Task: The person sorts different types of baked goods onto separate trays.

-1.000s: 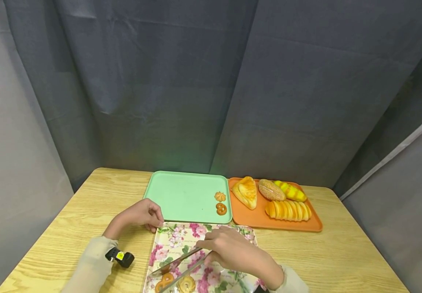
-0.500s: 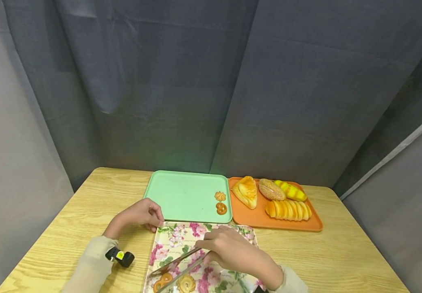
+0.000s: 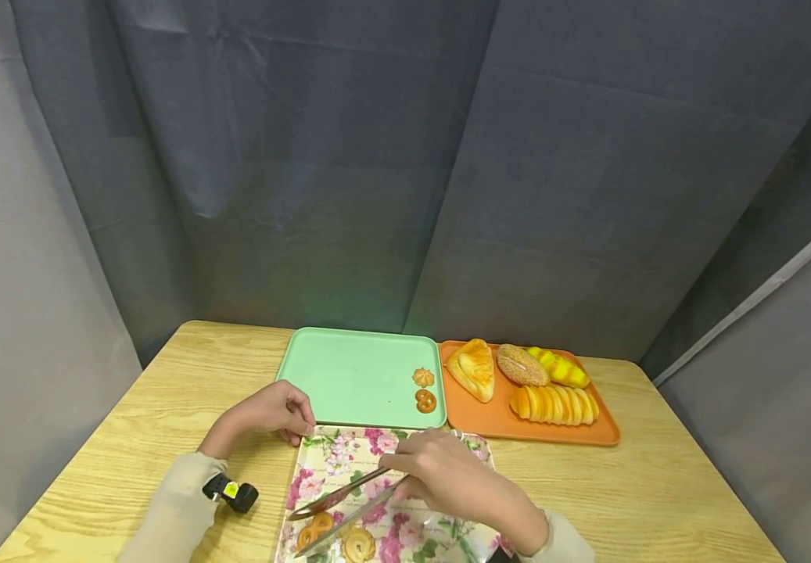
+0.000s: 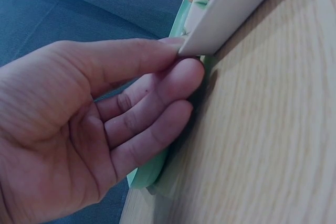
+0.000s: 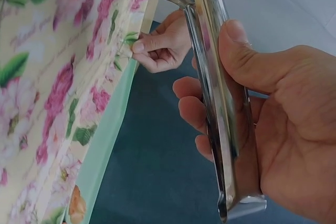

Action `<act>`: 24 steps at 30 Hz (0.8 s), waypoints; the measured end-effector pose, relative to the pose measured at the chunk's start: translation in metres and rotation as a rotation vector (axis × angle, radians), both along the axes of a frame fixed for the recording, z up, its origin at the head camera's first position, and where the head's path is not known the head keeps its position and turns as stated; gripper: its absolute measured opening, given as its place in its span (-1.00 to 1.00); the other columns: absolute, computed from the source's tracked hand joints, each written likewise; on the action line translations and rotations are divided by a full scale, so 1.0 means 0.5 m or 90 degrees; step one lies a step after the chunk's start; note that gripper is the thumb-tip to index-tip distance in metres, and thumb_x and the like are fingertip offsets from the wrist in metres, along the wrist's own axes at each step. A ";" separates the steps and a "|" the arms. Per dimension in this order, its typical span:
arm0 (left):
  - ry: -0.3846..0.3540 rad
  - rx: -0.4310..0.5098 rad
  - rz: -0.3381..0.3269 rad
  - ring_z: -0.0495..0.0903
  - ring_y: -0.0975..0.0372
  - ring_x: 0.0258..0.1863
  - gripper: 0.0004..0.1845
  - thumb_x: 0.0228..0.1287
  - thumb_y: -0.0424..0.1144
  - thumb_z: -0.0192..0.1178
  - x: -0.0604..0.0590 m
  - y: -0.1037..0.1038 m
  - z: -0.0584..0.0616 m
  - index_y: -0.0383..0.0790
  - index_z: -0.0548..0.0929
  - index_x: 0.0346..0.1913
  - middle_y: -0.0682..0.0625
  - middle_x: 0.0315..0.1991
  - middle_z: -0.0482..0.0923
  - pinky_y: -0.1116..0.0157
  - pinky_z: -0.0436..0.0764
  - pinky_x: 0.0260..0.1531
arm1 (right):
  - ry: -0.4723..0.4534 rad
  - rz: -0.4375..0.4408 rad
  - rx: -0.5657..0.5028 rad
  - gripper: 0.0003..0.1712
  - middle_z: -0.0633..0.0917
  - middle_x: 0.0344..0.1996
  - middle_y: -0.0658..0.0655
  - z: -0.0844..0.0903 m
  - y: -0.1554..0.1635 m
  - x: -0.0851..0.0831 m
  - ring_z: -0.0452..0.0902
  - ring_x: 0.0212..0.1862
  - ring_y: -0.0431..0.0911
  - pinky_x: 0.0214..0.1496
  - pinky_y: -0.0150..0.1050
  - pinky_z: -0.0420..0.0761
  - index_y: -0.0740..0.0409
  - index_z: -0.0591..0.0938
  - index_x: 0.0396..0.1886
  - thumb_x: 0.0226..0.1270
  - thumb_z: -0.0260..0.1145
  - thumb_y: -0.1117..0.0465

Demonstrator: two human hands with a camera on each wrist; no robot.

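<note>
Steel tongs (image 3: 338, 508), gripped by right hand (image 3: 440, 473), rose slightly (left hand (image 3: 271, 410) pinches floral tray (image 3: 335, 457)).

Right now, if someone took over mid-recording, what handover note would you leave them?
Left hand pinches the corner of the floral tray, steadying it.
Right hand grips metal tongs, tips over the two cookies on the floral tray; none gripped yet.
Done: two cookies lie on the green tray.
Left, probably: tong the last two across.
The orange tray holds breads.
</note>
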State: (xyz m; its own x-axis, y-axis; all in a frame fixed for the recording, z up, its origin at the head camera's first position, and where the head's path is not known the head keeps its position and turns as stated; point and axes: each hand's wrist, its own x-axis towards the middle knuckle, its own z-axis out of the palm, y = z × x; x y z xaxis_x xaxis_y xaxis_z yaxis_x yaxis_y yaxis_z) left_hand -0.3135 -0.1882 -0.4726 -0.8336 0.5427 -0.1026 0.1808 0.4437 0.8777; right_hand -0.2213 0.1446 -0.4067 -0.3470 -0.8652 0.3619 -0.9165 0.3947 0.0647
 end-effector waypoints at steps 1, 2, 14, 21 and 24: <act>-0.001 0.001 0.001 0.72 0.15 -0.55 -0.90 0.28 -0.40 0.36 0.000 0.000 0.000 -0.43 0.75 -0.29 -0.27 -0.45 0.74 0.13 0.74 -0.43 | -0.002 -0.007 0.002 -0.60 0.70 -0.43 -0.11 0.003 0.002 0.000 0.55 -0.40 -0.29 -0.20 -0.40 0.59 -0.01 0.78 -0.10 0.05 0.49 -0.04; -0.001 0.002 0.001 0.72 0.16 -0.55 -0.90 0.28 -0.40 0.36 0.000 0.000 0.000 -0.43 0.75 -0.29 -0.27 -0.45 0.74 0.14 0.74 -0.43 | -0.004 -0.015 0.002 -0.61 0.71 -0.41 -0.11 0.006 0.005 -0.001 0.55 -0.39 -0.29 -0.21 -0.40 0.58 -0.01 0.77 -0.08 0.07 0.51 0.01; 0.005 -0.007 -0.010 0.72 0.16 -0.56 -0.90 0.29 -0.38 0.35 -0.006 -0.004 -0.007 -0.39 0.76 -0.30 -0.17 -0.45 0.75 0.20 0.73 -0.43 | 0.032 -0.094 -0.091 -0.57 0.76 -0.32 -0.04 0.027 0.049 -0.031 0.64 -0.33 -0.19 -0.19 -0.28 0.64 0.06 0.77 -0.03 0.26 0.32 -0.09; 0.001 -0.011 -0.006 0.71 0.16 -0.55 -0.92 0.29 -0.38 0.35 -0.006 -0.005 -0.008 -0.36 0.77 -0.31 -0.13 -0.45 0.74 0.20 0.74 -0.43 | 0.068 -0.152 -0.133 -0.56 0.77 -0.26 0.01 0.031 0.064 -0.043 0.70 -0.23 -0.10 -0.07 -0.10 0.69 0.10 0.78 0.00 0.18 0.46 -0.02; 0.002 -0.007 -0.008 0.72 0.15 -0.56 -0.90 0.29 -0.38 0.35 -0.006 -0.004 -0.007 -0.39 0.77 -0.31 -0.16 -0.45 0.75 0.19 0.74 -0.43 | 0.084 -0.176 -0.142 -0.53 0.78 -0.25 0.01 0.031 0.068 -0.049 0.71 -0.23 -0.09 -0.09 -0.10 0.70 0.10 0.79 0.00 0.06 0.55 0.07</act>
State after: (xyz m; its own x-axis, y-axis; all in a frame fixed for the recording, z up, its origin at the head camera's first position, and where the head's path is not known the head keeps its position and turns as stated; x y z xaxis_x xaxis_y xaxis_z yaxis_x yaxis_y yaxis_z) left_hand -0.3167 -0.1903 -0.4763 -0.8273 0.5516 -0.1058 0.1890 0.4509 0.8723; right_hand -0.2460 0.1789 -0.3910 -0.4938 -0.6403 0.5884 -0.7632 0.6434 0.0597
